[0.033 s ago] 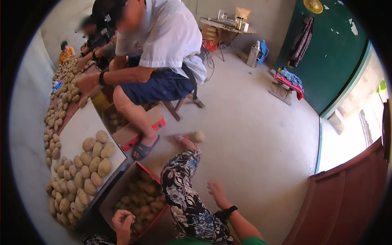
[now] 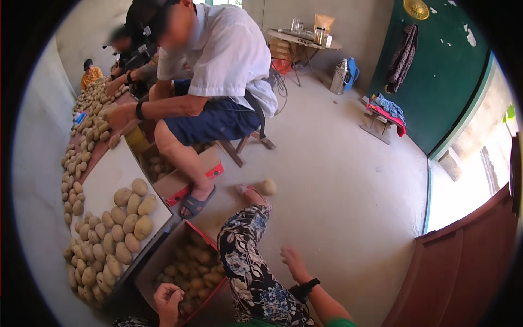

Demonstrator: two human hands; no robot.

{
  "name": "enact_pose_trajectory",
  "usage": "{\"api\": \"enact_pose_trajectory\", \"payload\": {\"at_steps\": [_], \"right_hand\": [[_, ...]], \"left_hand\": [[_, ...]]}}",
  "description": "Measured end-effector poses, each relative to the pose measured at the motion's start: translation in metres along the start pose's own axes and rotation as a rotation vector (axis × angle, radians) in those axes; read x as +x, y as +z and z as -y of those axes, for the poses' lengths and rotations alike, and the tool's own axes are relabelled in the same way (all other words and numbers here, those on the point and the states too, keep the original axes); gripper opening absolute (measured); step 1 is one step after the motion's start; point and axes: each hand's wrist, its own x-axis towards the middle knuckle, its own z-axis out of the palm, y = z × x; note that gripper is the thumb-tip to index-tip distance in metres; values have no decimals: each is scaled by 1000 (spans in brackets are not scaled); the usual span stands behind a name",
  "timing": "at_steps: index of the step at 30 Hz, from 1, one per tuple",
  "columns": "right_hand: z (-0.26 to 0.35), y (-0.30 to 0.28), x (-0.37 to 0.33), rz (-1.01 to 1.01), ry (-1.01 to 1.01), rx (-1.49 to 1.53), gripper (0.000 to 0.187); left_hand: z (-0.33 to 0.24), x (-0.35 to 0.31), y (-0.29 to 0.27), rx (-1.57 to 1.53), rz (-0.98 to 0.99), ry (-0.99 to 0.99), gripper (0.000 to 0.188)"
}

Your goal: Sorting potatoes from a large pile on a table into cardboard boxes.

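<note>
My left hand (image 2: 169, 300) hovers over the near side of a red-edged box (image 2: 204, 233) that holds many potatoes (image 2: 200, 271). Its fingers curl in toward the thumb, and no object shows in them. Off to the right of my flower-patterned trouser leg, my right hand (image 2: 295, 264) hangs in the air above the floor, fingers stretched out and slightly blurred. It holds nothing and wears a black wristband. On the white tabletop (image 2: 109, 168) at the left lies a heap of tan potatoes (image 2: 116, 233).
Across from me a person in a white shirt (image 2: 234, 52) sits on a wooden stool (image 2: 235, 154), hands at the potato pile. More people sit beyond. An open carton (image 2: 210, 158) stands under the table. One round tan potato (image 2: 267, 187) lies on the floor beside my foot.
The whole view has shifted slightly, moving the scene a little right and down. Both my hands keep nearly the same pose.
</note>
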Motion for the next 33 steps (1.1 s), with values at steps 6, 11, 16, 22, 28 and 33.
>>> {"api": "enact_pose_trajectory", "payload": {"at_steps": [6, 11, 16, 22, 28, 33], "right_hand": [[7, -17, -19, -74, 42, -31, 26], [17, -20, -28, 2, -83, -23, 28], [33, -31, -41, -77, 17, -45, 28], [85, -29, -30, -134, -202, 5, 24], [61, -35, -13, -248, -6, -69, 19], [37, -37, 19, -195, -96, 16, 26]], "left_hand": [[-14, -4, -3, -84, 57, 20, 4], [-42, -4, -4, -114, 46, 167, 4], [-74, 12, 12, -107, 118, 245, 5], [-98, 12, -28, 23, -25, 471, 4], [-57, 31, -13, 147, -2, 158, 3], [-36, 57, 32, 92, 130, 134, 4]]}}
